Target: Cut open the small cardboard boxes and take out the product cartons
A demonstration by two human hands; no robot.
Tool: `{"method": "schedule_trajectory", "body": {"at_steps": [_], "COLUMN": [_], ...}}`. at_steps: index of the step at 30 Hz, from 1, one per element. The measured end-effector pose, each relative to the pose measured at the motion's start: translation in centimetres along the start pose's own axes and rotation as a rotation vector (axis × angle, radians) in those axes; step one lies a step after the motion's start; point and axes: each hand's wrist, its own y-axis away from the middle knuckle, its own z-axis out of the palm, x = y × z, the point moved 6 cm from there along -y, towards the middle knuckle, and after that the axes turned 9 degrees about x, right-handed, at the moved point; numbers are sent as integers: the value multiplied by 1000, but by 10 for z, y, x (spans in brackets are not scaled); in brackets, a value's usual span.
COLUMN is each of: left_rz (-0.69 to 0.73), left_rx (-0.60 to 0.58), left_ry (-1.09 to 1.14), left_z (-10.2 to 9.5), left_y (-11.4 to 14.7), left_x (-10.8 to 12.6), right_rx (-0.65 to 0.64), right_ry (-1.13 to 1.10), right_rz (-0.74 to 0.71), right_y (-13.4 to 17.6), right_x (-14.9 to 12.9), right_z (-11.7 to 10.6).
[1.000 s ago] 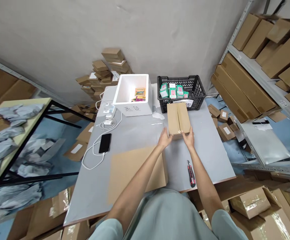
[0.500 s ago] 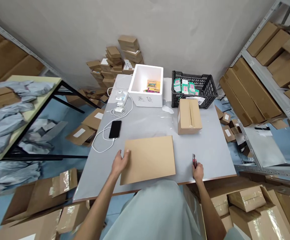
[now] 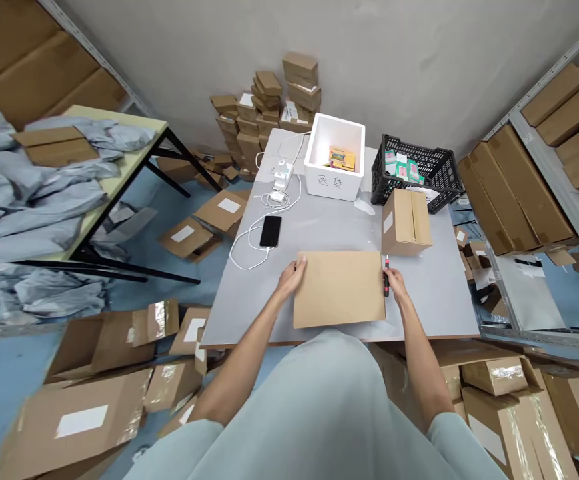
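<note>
A flat brown cardboard piece (image 3: 340,288) lies near the front edge of the grey table, its long side roughly level with me. My left hand (image 3: 292,277) grips its upper left edge, the thumb on top and the other fingers partly hidden. At the opposite edge, my right hand (image 3: 394,280) is closed around a black and red utility knife (image 3: 386,281), which points away from me alongside the cardboard. Behind the knife stands a closed cardboard box (image 3: 406,223) with tape along its top.
A white foam box (image 3: 334,185) with colourful packs and a black plastic crate (image 3: 409,143) with green-and-white packs stand at the back. A phone (image 3: 270,231) on a white cable lies left. Cartons crowd the floor and the right-hand shelf (image 3: 544,157); grey parcels cover a side table (image 3: 136,150).
My right hand has brought the knife leftward to the cardboard's right edge. The cardboard has turned straighter, with my left hand now on its edge. The view has shifted left.
</note>
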Motion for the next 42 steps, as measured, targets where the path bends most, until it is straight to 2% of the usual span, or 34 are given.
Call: {"method": "schedule_trajectory", "body": {"at_steps": [3, 7, 12, 17, 22, 26, 29, 31, 33, 38, 40, 42], "left_rz": [40, 108, 60, 168, 261, 289, 328, 352, 367, 343, 334, 332], "left_rx": [25, 76, 73, 55, 22, 8, -29, -70, -114, -207, -222, -223], "left_ry": [46, 263, 438, 450, 422, 394, 369, 359, 362, 385, 398, 410], "left_z": [-12, -21, -9, -4, -9, -12, -14, -15, -15, -14, -13, -12], "left_y": [22, 59, 98, 120, 126, 125, 126, 127, 128, 137, 141, 142], "left_x": [1, -7, -40, -51, -48, -47, -40, -34, -31, -38, -41, -42], "right_rx": [78, 159, 182, 147, 110, 202, 212, 107, -68, -525, -664, -749], "right_ry": [-35, -61, -28, 43, 141, 316, 581, 751, 899, 1202, 1303, 1383], "right_rz": [-14, -25, -15, -2, -65, -342, -593, -738, -866, -1098, -1173, -1248], "right_y": [22, 62, 103, 112, 101, 100, 112, 124, 140, 184, 198, 209], "right_x": [-7, -4, 14, 21, -9, -65, -110, -134, -149, -160, -158, -155], "right_z": [-24, -57, -79, -90, -97, -100, -82, -55, -22, 49, 68, 82]}}
